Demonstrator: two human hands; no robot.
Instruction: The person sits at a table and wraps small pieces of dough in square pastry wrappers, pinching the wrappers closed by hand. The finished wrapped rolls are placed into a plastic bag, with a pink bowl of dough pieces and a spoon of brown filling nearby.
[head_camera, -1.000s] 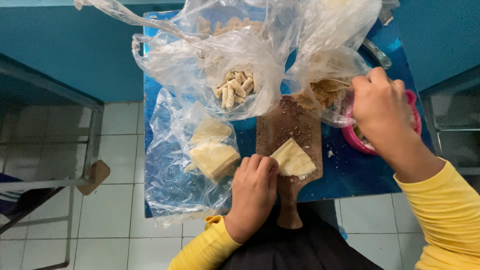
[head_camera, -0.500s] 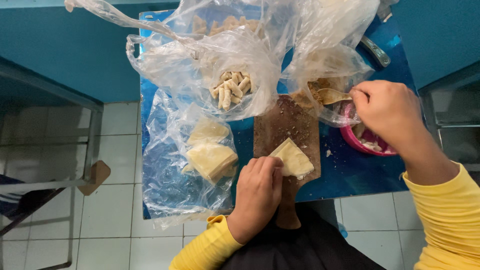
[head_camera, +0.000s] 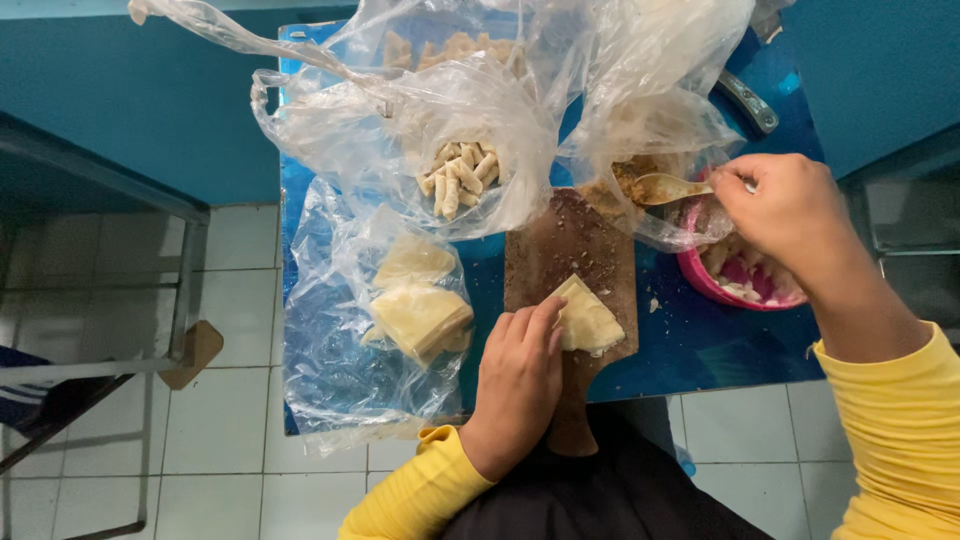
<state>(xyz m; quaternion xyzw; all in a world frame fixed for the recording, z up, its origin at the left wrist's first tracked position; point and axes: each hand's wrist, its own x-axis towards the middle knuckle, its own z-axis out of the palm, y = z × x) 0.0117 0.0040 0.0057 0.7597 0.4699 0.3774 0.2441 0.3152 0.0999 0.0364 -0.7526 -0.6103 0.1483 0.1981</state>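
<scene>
Pinched between thumb and curled fingers, a metal spoon sits in the right hand, its bowl loaded with brownish filling. Its long axis runs nearly level, the bowl pointing toward the left edge of the blue table and the handle hidden in the fist. It hangs over the mouth of a clear plastic bag near the table's far right part, just above a pink bowl at the right edge.

Fingers of the left hand lie flat and together, pressing one corner of a pale yellow wrapper without closing around it. That wrapper is a thin, folded, roughly triangular sheet, its point aimed at the far edge, lying on the near end of a dark wooden cutting board that stands at the middle of the near edge, long axis running near to far.

Left of the board, more wrappers rest on a crumpled plastic sheet. Behind them, another bag holds small rolled pieces.
</scene>
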